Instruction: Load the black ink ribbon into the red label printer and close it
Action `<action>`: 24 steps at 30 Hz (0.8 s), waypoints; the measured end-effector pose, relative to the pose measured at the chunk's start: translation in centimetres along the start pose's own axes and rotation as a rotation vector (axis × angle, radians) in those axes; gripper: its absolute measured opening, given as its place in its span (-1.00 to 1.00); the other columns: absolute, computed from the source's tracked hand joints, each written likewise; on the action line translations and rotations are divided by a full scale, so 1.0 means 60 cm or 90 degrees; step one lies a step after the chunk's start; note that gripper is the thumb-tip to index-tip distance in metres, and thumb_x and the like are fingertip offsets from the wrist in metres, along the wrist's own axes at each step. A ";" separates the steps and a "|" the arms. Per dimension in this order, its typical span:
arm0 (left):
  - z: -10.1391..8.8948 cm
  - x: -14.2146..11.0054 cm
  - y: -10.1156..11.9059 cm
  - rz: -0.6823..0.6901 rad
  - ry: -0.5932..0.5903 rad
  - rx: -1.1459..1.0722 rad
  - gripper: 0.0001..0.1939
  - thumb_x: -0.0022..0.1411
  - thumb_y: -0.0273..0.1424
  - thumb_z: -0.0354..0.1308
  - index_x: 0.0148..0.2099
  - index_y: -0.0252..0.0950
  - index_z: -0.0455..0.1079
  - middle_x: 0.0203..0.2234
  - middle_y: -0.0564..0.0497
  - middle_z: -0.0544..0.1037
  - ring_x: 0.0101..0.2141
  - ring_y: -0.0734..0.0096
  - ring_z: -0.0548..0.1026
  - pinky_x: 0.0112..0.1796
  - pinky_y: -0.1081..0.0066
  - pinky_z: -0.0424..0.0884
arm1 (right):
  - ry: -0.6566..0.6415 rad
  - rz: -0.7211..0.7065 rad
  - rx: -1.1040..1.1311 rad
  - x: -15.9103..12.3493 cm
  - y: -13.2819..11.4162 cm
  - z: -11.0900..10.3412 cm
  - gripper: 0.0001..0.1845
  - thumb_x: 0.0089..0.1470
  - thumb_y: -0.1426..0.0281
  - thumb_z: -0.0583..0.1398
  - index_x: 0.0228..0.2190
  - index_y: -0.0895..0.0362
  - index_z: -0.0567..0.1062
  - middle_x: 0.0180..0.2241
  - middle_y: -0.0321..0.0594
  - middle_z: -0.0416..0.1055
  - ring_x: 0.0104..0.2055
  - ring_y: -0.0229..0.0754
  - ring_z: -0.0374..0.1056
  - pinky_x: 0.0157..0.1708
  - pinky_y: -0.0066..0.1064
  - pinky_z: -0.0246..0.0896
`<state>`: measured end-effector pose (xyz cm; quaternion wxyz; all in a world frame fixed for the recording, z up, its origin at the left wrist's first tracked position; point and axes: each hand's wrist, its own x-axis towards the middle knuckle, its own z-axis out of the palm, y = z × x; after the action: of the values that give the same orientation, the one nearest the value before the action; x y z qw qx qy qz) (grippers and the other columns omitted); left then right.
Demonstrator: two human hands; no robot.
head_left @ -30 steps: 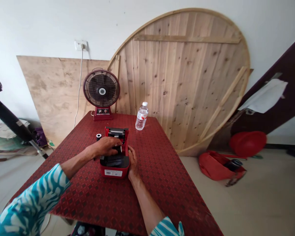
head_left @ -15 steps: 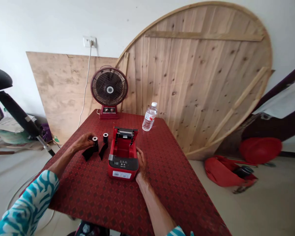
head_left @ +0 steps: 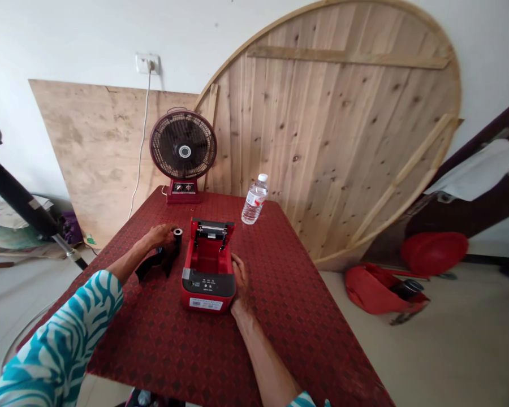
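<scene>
A red and dark grey label printer stands on the table with its lid raised and its red inside showing. My right hand is wrapped round the printer's right side. To the left of it, my left hand has its bent fingers at the rim of a black ribbon roll with a white core; the thumb is hidden. The second roll is out of sight, behind or under that hand. Loose black ribbon trails below the fingers on the tablecloth.
A clear water bottle stands behind the printer. At the table's back left is a dark red fan. A round wooden panel leans on the wall. On the floor at right lies a red bag.
My left hand has moved right, from the left roll to the right one, and now covers the left roll. My right hand stays on the printer. The view has shifted slightly.
</scene>
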<state>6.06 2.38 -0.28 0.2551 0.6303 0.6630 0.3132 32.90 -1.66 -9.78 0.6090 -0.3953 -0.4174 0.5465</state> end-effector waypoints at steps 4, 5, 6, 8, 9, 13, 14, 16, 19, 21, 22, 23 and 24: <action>-0.002 -0.006 0.009 0.013 -0.003 -0.016 -0.84 -0.19 -0.42 0.20 -0.42 -0.25 0.45 -0.53 0.03 0.54 -0.34 0.18 0.51 -0.28 0.36 0.34 | 0.011 -0.005 0.002 0.004 0.005 0.000 -0.52 0.00 0.04 0.19 -0.12 0.04 0.51 -0.05 -0.19 0.48 0.03 -0.02 0.35 0.02 -0.21 0.20; -0.009 -0.012 0.012 0.019 -0.002 -0.024 -0.81 -0.16 -0.38 0.20 -0.38 -0.26 0.44 -0.48 0.02 0.56 -0.33 0.20 0.51 -0.28 0.36 0.35 | 0.011 -0.002 0.003 0.005 0.005 0.000 -0.51 -0.01 0.03 0.20 -0.12 0.05 0.51 -0.05 -0.18 0.48 0.03 -0.02 0.35 0.01 -0.21 0.21; -0.017 -0.021 0.016 0.027 -0.001 -0.040 -0.77 -0.13 -0.34 0.19 -0.34 -0.27 0.42 -0.43 0.01 0.57 -0.32 0.22 0.51 -0.28 0.37 0.37 | 0.012 -0.001 0.004 0.005 0.005 0.001 -0.50 -0.02 0.02 0.20 -0.12 0.05 0.51 -0.05 -0.18 0.48 0.02 -0.01 0.35 0.01 -0.21 0.20; -0.037 -0.044 0.026 0.044 -0.006 -0.106 -0.70 -0.08 -0.28 0.19 -0.26 -0.29 0.38 -0.38 0.00 0.57 -0.31 0.26 0.52 -0.28 0.37 0.39 | 0.016 -0.009 0.001 0.005 0.002 0.004 -0.49 -0.03 0.01 0.19 -0.13 0.07 0.51 -0.07 -0.17 0.49 0.02 -0.01 0.34 0.01 -0.20 0.19; -0.048 -0.059 0.033 0.052 -0.015 -0.154 -0.67 -0.06 -0.26 0.20 -0.22 -0.30 0.37 -0.37 0.00 0.57 -0.32 0.27 0.52 -0.29 0.37 0.40 | 0.016 -0.014 -0.002 0.005 -0.001 0.006 -0.49 -0.02 0.01 0.19 -0.13 0.07 0.51 -0.07 -0.17 0.49 0.02 -0.01 0.34 0.01 -0.21 0.19; -0.068 -0.121 0.075 0.058 -0.102 -0.322 -0.56 0.01 -0.19 0.29 -0.08 -0.28 0.36 -0.33 -0.01 0.58 -0.37 0.30 0.53 -0.32 0.35 0.44 | 0.020 0.003 0.003 0.003 -0.010 0.014 -0.49 -0.03 0.01 0.18 -0.14 0.06 0.51 -0.09 -0.19 0.50 -0.03 -0.02 0.37 -0.06 -0.23 0.23; -0.065 -0.133 0.089 0.063 -0.127 -0.330 -0.54 0.02 -0.17 0.29 -0.06 -0.27 0.37 -0.32 -0.02 0.59 -0.37 0.29 0.54 -0.32 0.34 0.45 | 0.025 0.009 0.006 0.002 -0.011 0.015 -0.48 -0.04 0.00 0.19 -0.13 0.06 0.50 -0.09 -0.19 0.50 -0.03 -0.02 0.37 -0.07 -0.23 0.23; -0.050 -0.149 0.116 0.093 -0.163 -0.283 -0.55 0.05 -0.18 0.28 -0.05 -0.28 0.41 -0.30 -0.04 0.60 -0.32 0.25 0.55 -0.27 0.32 0.45 | 0.030 0.012 0.009 0.002 -0.012 0.017 -0.47 -0.06 -0.01 0.19 -0.14 0.06 0.50 -0.08 -0.18 0.49 -0.02 0.00 0.36 -0.07 -0.22 0.23; -0.012 -0.149 0.150 0.183 -0.162 -0.089 -0.67 0.07 -0.24 0.26 -0.10 -0.25 0.49 -0.22 -0.03 0.60 -0.24 0.27 0.54 -0.20 0.35 0.43 | 0.014 0.009 0.013 0.002 -0.011 0.017 -0.47 -0.03 -0.01 0.18 -0.12 0.06 0.49 -0.07 -0.17 0.48 0.02 0.01 0.34 -0.04 -0.20 0.22; 0.014 -0.138 0.166 0.245 -0.142 0.051 -0.70 0.11 -0.26 0.25 -0.09 -0.22 0.51 -0.19 -0.01 0.59 -0.22 0.31 0.54 -0.17 0.38 0.42 | 0.000 0.006 0.011 0.001 -0.011 0.016 -0.48 -0.01 0.00 0.17 -0.11 0.06 0.48 -0.06 -0.17 0.47 0.03 0.00 0.33 -0.02 -0.20 0.20; 0.025 -0.132 0.173 0.265 -0.132 0.114 -0.69 0.13 -0.26 0.25 -0.07 -0.21 0.50 -0.18 -0.01 0.59 -0.21 0.31 0.54 -0.17 0.40 0.41 | -0.005 0.001 0.008 0.001 -0.011 0.015 -0.48 -0.01 0.01 0.16 -0.10 0.06 0.48 -0.06 -0.17 0.46 0.03 0.00 0.32 -0.01 -0.20 0.19; 0.035 -0.126 0.180 0.275 -0.130 0.175 -0.69 0.14 -0.26 0.25 -0.05 -0.20 0.50 -0.17 -0.02 0.59 -0.21 0.31 0.54 -0.17 0.40 0.41 | -0.008 -0.006 0.004 0.001 -0.011 0.015 -0.49 0.00 0.02 0.16 -0.10 0.07 0.48 -0.05 -0.17 0.46 0.04 0.00 0.32 0.01 -0.19 0.18; 0.043 -0.120 0.187 0.275 -0.132 0.235 -0.68 0.15 -0.27 0.25 -0.04 -0.20 0.49 -0.16 -0.03 0.59 -0.20 0.29 0.55 -0.17 0.40 0.41 | -0.009 -0.015 -0.001 0.002 -0.010 0.014 -0.49 0.01 0.03 0.15 -0.10 0.07 0.48 -0.05 -0.16 0.45 0.04 -0.01 0.31 0.02 -0.19 0.17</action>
<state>16.05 -4.44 5.85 0.1302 0.8210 0.5297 0.1685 32.32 -1.60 -8.92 0.6121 -0.3868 -0.4270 0.5417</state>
